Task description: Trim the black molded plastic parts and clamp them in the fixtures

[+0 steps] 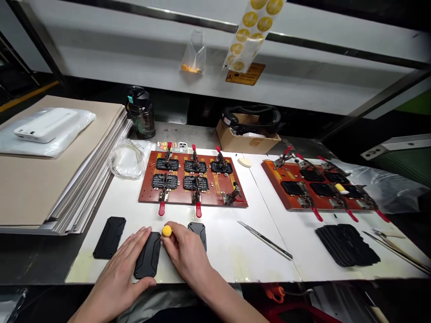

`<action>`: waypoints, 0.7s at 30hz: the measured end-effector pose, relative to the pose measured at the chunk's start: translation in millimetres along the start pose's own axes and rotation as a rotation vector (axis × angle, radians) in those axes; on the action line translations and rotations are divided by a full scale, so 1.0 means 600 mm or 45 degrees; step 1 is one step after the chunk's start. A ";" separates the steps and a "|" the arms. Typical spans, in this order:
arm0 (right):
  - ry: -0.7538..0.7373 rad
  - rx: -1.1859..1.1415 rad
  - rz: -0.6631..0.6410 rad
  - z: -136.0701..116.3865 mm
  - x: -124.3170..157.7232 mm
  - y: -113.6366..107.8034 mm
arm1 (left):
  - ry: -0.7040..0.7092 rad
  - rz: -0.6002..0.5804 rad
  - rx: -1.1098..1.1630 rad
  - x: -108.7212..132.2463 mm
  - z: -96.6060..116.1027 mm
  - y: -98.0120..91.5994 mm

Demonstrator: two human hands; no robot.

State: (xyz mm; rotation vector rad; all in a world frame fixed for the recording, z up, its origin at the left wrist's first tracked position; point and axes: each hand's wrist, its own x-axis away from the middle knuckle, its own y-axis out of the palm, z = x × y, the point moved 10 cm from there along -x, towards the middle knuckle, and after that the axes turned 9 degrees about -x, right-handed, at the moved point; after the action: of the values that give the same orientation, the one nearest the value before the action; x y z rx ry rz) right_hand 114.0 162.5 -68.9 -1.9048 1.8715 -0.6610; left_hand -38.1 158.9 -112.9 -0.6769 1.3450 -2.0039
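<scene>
Two hands work before the red clamp board [191, 181]: left hand [123, 264] clasps the black cover [148, 255] flat on the table [235, 251] by its long edges, likely light and stiff, while right hand [188, 253] pinches a yellow disc [166, 230].

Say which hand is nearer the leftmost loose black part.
Left. The left hand lies just right of the black part; the right hand is farther right, pinching a yellow ball.

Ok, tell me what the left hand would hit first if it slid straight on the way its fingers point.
Probably the red clamp handle at the near edge of the fixture board. The left hand, gripping a black casing, aims just left of the yellow ball in the right hand.
</scene>
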 end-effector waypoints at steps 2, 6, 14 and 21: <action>-0.005 -0.110 0.007 0.000 0.003 0.004 | 0.011 0.017 -0.002 0.000 0.000 0.002; 0.001 -0.098 -0.083 -0.001 0.032 0.030 | 0.006 0.036 0.002 -0.002 0.001 0.000; -0.001 -0.243 -0.219 -0.004 0.058 0.035 | -0.011 0.022 0.011 -0.007 0.002 -0.001; -0.036 -0.177 -0.249 -0.012 0.037 0.042 | -0.018 0.003 0.002 -0.006 0.004 0.000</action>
State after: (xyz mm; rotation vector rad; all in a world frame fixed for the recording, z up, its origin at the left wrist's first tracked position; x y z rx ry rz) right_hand 89.2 139.9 -76.3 -2.1952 1.7699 -0.5717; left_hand -34.0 160.5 -112.2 -0.6870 1.3349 -1.9949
